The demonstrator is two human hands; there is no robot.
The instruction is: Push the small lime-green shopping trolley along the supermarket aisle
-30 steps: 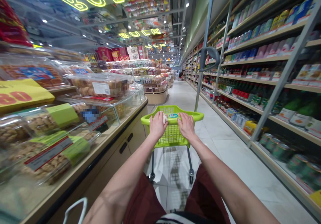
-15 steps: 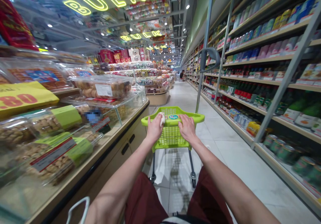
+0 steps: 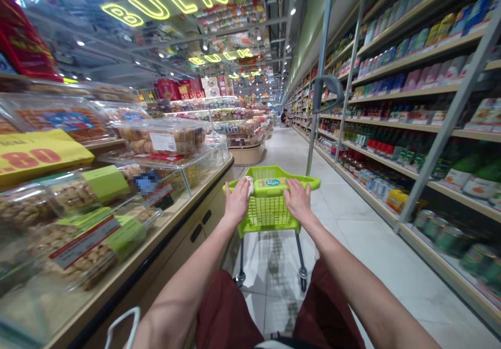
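Observation:
A small lime-green shopping cart point(image 3: 268, 213) on grey legs stands straight ahead of me. Its handle point(image 3: 260, 184) carries a small coloured label point(image 3: 273, 182) in the middle. My left hand point(image 3: 237, 203) is closed at the left part of the handle, with a crumpled white wipe point(image 3: 251, 187) pinched under its fingers against the green plastic. On the right part of the handle rests my right hand point(image 3: 298, 199), its fingers curled over the bar and the thumb below. No goods show inside the basket.
Close on my left runs a glass-edged counter point(image 3: 188, 174) with clear boxes of snacks point(image 3: 164, 137). Shelves of cans and bottles point(image 3: 415, 130) line the right side. A grey pole with a handle point(image 3: 316, 98) rises beyond the cart. A person point(image 3: 285, 118) is low down far along the aisle.
My hands have moved apart along the handle: the left, with the wipe, a little to the left, the right a little to the right. More of the label shows between them.

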